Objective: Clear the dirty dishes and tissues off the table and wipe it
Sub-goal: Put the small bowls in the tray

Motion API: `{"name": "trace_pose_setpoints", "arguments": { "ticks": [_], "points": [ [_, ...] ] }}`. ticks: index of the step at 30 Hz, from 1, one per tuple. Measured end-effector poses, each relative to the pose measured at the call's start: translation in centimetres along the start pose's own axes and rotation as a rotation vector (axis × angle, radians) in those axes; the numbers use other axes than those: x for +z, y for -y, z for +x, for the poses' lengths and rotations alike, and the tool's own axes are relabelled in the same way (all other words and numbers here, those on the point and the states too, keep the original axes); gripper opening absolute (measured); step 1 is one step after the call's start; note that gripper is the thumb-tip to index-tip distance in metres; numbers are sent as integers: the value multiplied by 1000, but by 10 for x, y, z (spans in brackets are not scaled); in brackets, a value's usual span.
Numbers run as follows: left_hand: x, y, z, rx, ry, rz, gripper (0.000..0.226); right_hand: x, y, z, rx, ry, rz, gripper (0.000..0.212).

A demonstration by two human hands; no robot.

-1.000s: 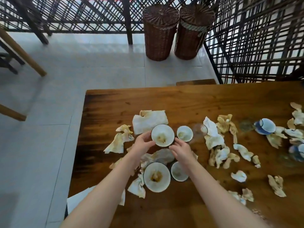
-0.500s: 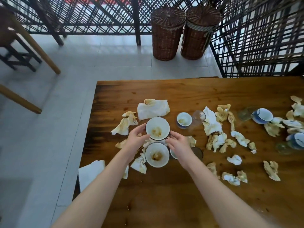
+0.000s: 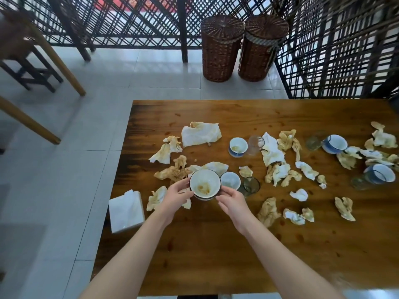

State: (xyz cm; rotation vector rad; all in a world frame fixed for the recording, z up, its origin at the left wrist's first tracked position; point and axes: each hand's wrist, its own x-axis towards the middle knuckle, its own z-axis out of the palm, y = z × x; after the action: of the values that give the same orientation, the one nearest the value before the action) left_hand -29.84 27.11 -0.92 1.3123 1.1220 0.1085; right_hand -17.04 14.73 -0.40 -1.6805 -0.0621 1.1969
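Observation:
A white bowl (image 3: 205, 184) smeared with brown sauce sits on a second bowl, of which only a dark rim (image 3: 204, 198) shows. My left hand (image 3: 177, 197) grips the top bowl's left side and my right hand (image 3: 232, 200) grips its right side. Beside it stand a small white cup (image 3: 231, 180) and a dark glass (image 3: 251, 185). Stained crumpled tissues (image 3: 278, 173) are scattered over the wooden table (image 3: 216, 244), and a large one (image 3: 200, 133) lies further back. A blue-and-white cup (image 3: 238, 146) stands by a clear glass (image 3: 255, 144).
A white napkin stack (image 3: 126, 209) overhangs the table's left edge. More blue cups (image 3: 334, 143) (image 3: 380, 175) and glasses (image 3: 313, 143) stand among tissues at the right. Two lidded wicker baskets (image 3: 222, 48) stand on the tiled floor beyond the table; wooden chairs (image 3: 32, 61) are at the left.
Both hands brought the upper bowl toward me and set it on the nearer bowl. The camera view shifted, so the table appears lower and further right.

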Motion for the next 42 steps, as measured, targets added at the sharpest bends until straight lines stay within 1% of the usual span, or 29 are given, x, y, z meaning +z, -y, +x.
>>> {"name": "trace_pose_setpoints", "arguments": {
  "ticks": [3,7,10,13,14,17,18,23,25,27,29,33,35,38,39,42],
  "points": [
    [-2,6,1,-19,1,8,49,-2,-4,1,15,-14,11,51],
    [-3,8,6,-33,15,-18,45,-6,-7,3,27,-41,-51,45],
    [-3,9,12,-88,32,-72,42,-7,-14,5,87,-10,-43,56],
    [-2,12,17,-133,64,-122,47,-3,-22,11,114,55,-10,61],
    [-1,13,19,-143,72,-134,51,-2,-24,13,118,72,5,58],
    [0,15,24,-154,105,-150,57,5,-24,20,113,120,25,34],
    [0,15,26,-156,116,-154,57,6,-25,21,108,126,33,30],
    [1,16,29,-149,122,-178,59,8,-21,19,71,144,76,30],
    [-1,13,27,-130,107,-184,64,7,-18,18,53,144,86,32],
    [-5,7,24,-89,102,-204,68,7,-13,17,34,154,100,47],
    [-9,-4,21,-50,99,-227,71,9,-5,15,-1,156,123,56],
    [-1,-34,13,-1,123,-223,78,-4,22,8,-75,150,189,49],
    [12,-49,7,40,152,-227,69,-21,34,2,-112,159,203,45],
    [45,-69,-5,122,199,-235,44,-59,46,-10,-176,156,239,39],
    [60,-75,-11,150,217,-236,42,-74,49,-15,-201,155,249,37],
    [115,-91,-28,213,263,-229,44,-128,54,-36,-258,159,262,34]
  ]
}}
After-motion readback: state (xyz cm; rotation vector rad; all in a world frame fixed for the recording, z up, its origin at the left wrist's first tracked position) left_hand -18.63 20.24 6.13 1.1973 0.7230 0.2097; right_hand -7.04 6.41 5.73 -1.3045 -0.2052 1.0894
